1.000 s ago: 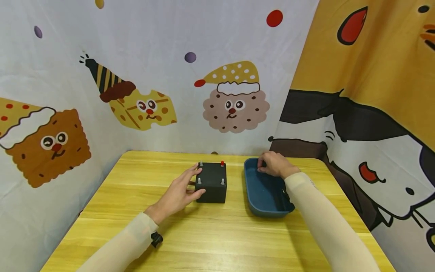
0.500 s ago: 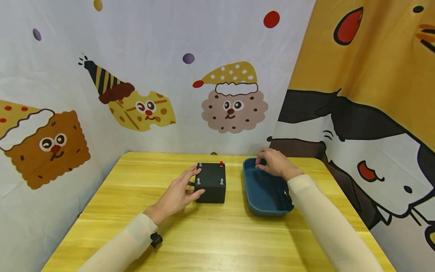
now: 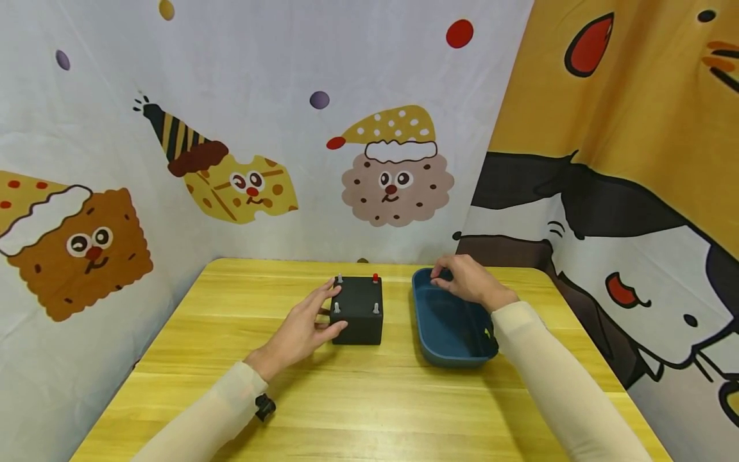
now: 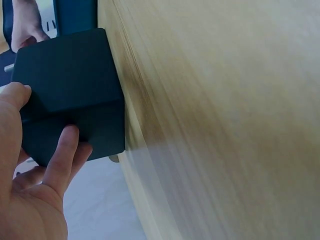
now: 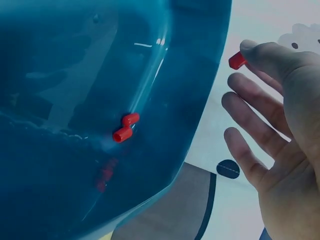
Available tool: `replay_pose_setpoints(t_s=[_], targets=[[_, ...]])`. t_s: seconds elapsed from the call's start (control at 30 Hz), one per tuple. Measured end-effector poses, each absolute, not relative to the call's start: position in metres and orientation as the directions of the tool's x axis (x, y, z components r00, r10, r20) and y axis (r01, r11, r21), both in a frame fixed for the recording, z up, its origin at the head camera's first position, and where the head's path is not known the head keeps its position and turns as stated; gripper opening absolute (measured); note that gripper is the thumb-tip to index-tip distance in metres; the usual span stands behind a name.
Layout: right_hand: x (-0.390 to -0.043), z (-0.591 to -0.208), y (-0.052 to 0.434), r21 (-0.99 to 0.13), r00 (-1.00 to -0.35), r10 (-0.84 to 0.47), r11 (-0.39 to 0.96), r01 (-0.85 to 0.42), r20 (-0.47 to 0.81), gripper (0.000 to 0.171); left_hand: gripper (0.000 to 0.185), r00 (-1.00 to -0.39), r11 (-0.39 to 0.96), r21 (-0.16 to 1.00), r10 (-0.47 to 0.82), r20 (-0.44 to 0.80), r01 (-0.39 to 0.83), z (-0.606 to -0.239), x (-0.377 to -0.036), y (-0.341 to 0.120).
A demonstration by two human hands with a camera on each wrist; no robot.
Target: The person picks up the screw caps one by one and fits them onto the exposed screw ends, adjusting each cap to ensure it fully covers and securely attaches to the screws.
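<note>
The right hand (image 3: 470,280) hovered over the far end of the blue tray (image 3: 428,333), and the right wrist view showed a small red cap (image 5: 237,61) pinched at the fingertips, the remaining fingers (image 5: 252,116) loosely spread below it. The cap appeared to be a light, hollow sleeve of soft plastic or rubber; it was judged easy to drop or flick away, and best held by its sides with thumb and forefinger so that the open end stayed free. Two further red caps (image 5: 125,128) lay together against the inner wall of the tray, with a reddish reflection beneath them on the glossy floor. The left hand (image 3: 305,327) rested against the near left side of the black box (image 3: 358,316), thumb on the top edge and fingers (image 4: 64,159) straight against the side face, bracing rather than gripping it. The box looked rigid and block-like and stood flat on the yellow wooden table (image 3: 346,398). Four pegs rose from its top corners: the far right peg (image 3: 375,278) already carried red, while the other three showed bare metal. The box stood just left of the tray, apart from it. The raised tray rim lay between the pinched cap and the box top; nothing else stood in that path. Printed cartoon curtains (image 3: 369,173) closed the far and right sides.
</note>
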State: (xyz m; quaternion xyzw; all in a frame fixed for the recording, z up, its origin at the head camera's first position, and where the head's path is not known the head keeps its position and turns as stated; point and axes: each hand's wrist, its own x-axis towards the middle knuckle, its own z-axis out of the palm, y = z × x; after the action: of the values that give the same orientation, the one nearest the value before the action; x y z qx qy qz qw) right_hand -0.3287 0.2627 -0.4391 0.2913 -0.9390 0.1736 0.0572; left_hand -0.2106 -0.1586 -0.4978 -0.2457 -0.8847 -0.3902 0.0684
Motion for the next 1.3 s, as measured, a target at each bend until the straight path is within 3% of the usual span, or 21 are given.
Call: replay_pose_setpoints(t_s=[1.3], targets=[[-0.295, -0.433, 0.23, -0.456, -0.775, -0.554, 0.63, -0.629, 0.303, 0.009, 0.085, -0.873, 0.563, 0.673, 0.377, 0.308, 0.48, -0.499, -0.211, -0.159]])
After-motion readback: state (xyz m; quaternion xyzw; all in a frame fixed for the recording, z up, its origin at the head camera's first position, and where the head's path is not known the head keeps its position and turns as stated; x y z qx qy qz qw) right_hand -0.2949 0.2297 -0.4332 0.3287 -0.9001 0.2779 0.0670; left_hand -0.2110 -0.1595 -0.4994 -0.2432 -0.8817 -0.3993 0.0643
